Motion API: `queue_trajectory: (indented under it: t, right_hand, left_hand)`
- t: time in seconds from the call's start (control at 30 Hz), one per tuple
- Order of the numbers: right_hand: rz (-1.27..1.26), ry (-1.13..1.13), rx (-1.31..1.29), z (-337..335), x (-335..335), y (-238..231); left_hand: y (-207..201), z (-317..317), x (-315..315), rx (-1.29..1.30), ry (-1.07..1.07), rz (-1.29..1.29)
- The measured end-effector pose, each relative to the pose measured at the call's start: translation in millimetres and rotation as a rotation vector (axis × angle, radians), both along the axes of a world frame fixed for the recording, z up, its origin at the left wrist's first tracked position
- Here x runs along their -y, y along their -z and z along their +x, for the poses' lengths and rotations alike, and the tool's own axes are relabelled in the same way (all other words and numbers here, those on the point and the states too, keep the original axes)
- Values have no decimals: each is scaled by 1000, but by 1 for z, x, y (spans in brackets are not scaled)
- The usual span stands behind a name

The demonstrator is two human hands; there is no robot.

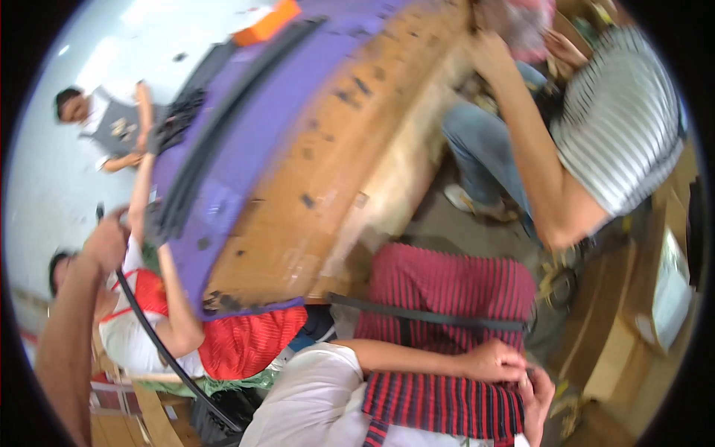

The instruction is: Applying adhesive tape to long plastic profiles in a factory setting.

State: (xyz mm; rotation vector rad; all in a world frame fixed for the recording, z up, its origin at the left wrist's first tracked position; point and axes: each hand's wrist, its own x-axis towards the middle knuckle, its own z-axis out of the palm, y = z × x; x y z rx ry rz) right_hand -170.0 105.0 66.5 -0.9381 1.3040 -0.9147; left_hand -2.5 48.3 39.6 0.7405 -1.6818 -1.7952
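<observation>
My left hand (pixel 497 362) is over my lap at the lower right, its fingers bent and pressed together. My right hand (pixel 538 396) meets it from the right, fingers curled. What they pinch between them is too small or hidden to make out. Just beyond them a flat black strip (pixel 432 313) lies across my maroon striped skirt (pixel 447 272). Below my left forearm a red-and-black striped cloth (pixel 447 406) covers my waist. To the far left another person's raised hand (pixel 108 242) is at a long curved black strip (pixel 167 354).
A long table with a purple cover (pixel 246 153) and brown cardboard (pixel 279 238) carries long black strips (pixel 223 123) and an orange box (pixel 267 22). People work around it: one in a red apron (pixel 153 294), one in grey (pixel 123 123), one in a striped shirt (pixel 625 123). Cardboard boxes (pixel 614 357) stand right.
</observation>
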Motion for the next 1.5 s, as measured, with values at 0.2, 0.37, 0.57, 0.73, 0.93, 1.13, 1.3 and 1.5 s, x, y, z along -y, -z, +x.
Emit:
queue_trajectory:
  t: [0.2,0.37,0.57,0.73,0.93,1.13,1.3,1.5]
  right_hand:
    - [-13,-108,-228,-20,1,6]
    - [81,-57,-203,-26,-5,10]
    - [171,163,-118,-36,-2,30]
    - [195,193,26,-34,-1,37]
    - [135,205,61,-30,7,50]
    - [97,296,124,-15,32,72]
    - [55,311,226,-8,47,79]
    - [74,302,150,-3,51,77]
  left_hand:
    - [9,-3,0,320,-228,-896]
    - [1,5,13,354,-285,-570]
    - [8,19,41,374,-392,-541]
    - [24,10,48,470,-333,-623]
    - [30,3,55,485,-284,-747]
    - [28,-7,60,598,-176,-363]
    - [26,-7,64,665,-97,-362]
    - [35,-3,54,645,-154,-504]
